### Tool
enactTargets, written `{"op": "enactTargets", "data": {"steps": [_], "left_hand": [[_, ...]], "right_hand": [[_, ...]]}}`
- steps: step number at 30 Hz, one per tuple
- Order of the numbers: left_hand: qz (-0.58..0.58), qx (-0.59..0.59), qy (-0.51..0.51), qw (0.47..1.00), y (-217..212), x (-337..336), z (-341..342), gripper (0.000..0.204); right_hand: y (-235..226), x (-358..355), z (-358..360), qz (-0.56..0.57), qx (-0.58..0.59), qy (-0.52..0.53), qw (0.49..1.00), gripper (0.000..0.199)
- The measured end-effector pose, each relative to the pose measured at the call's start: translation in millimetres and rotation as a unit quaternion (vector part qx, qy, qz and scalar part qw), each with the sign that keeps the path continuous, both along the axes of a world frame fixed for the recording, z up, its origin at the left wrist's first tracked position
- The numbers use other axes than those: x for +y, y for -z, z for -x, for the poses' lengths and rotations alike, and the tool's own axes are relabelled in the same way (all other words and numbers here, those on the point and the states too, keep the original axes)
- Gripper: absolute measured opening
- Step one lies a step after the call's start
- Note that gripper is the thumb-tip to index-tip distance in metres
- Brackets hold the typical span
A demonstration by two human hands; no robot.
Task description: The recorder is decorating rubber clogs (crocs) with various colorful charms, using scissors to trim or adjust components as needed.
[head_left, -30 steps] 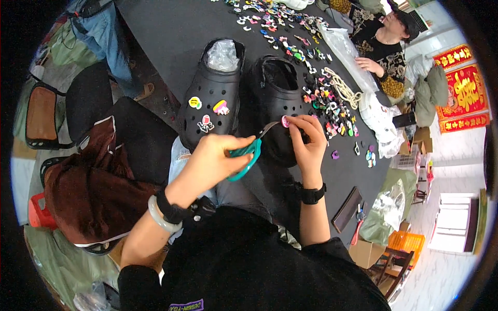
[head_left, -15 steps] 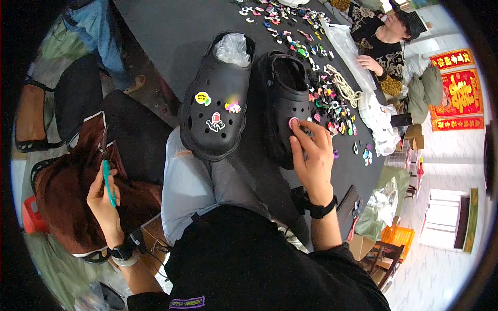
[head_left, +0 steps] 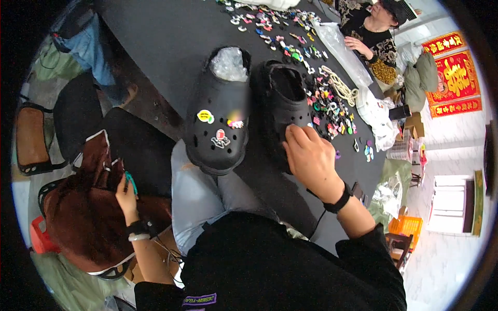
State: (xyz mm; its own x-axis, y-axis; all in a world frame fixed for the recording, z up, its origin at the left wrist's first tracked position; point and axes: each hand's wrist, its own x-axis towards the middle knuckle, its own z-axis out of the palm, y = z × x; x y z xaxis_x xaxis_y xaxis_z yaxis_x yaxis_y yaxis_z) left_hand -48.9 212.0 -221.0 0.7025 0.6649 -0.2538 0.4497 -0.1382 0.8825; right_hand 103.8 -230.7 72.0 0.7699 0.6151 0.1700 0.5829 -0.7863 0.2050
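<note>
Two black clogs stand on the dark table in front of me. The left clog [head_left: 223, 122] has clear plastic stuffed inside and three coloured charms on its toe. My right hand [head_left: 311, 158], a black watch on its wrist, lies fingers-down on the toe of the right clog [head_left: 282, 96] and grips it. My left hand [head_left: 126, 194] is far down at my left side and holds teal scissors [head_left: 130, 182] against a brown bag [head_left: 88, 223] on a chair. Whether a charm sits under my right fingers is hidden.
Several small coloured charms [head_left: 316, 88] are scattered over the dark table [head_left: 166, 46] right of the clogs, with a white chain [head_left: 342, 90] and a clear plastic bag [head_left: 342, 52]. Another person [head_left: 373, 31] sits at the far right corner. Chairs and bags crowd the floor at left.
My left hand took the teal scissors from beside the clogs down to the brown bag at my left. My right hand, which pinched a pink charm, has settled onto the right clog's toe.
</note>
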Motion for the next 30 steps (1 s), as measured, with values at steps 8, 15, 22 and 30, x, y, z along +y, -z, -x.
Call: {"op": "enactTargets", "data": {"steps": [8,15,22,30], "left_hand": [[-0.059,0.099,-0.092,0.989,114.4,0.3,-3.5,0.059],[-0.169,0.299,0.066,0.937,106.3,18.3,-5.9,0.044],[-0.221,0.188,0.172,0.942,7.2,7.5,-26.5,0.042],[-0.074,-0.062,0.146,0.985,-89.7,-50.9,-51.3,0.036]], "right_hand": [[18.0,-25.4,26.9,-0.181,-0.022,0.042,0.982,0.046],[6.6,-17.9,29.0,-0.227,0.014,0.053,0.972,0.048],[-22.2,22.2,15.6,-0.269,0.012,-0.071,0.961,0.038],[13.2,59.9,5.9,-0.175,-0.002,-0.07,0.982,0.048]]}}
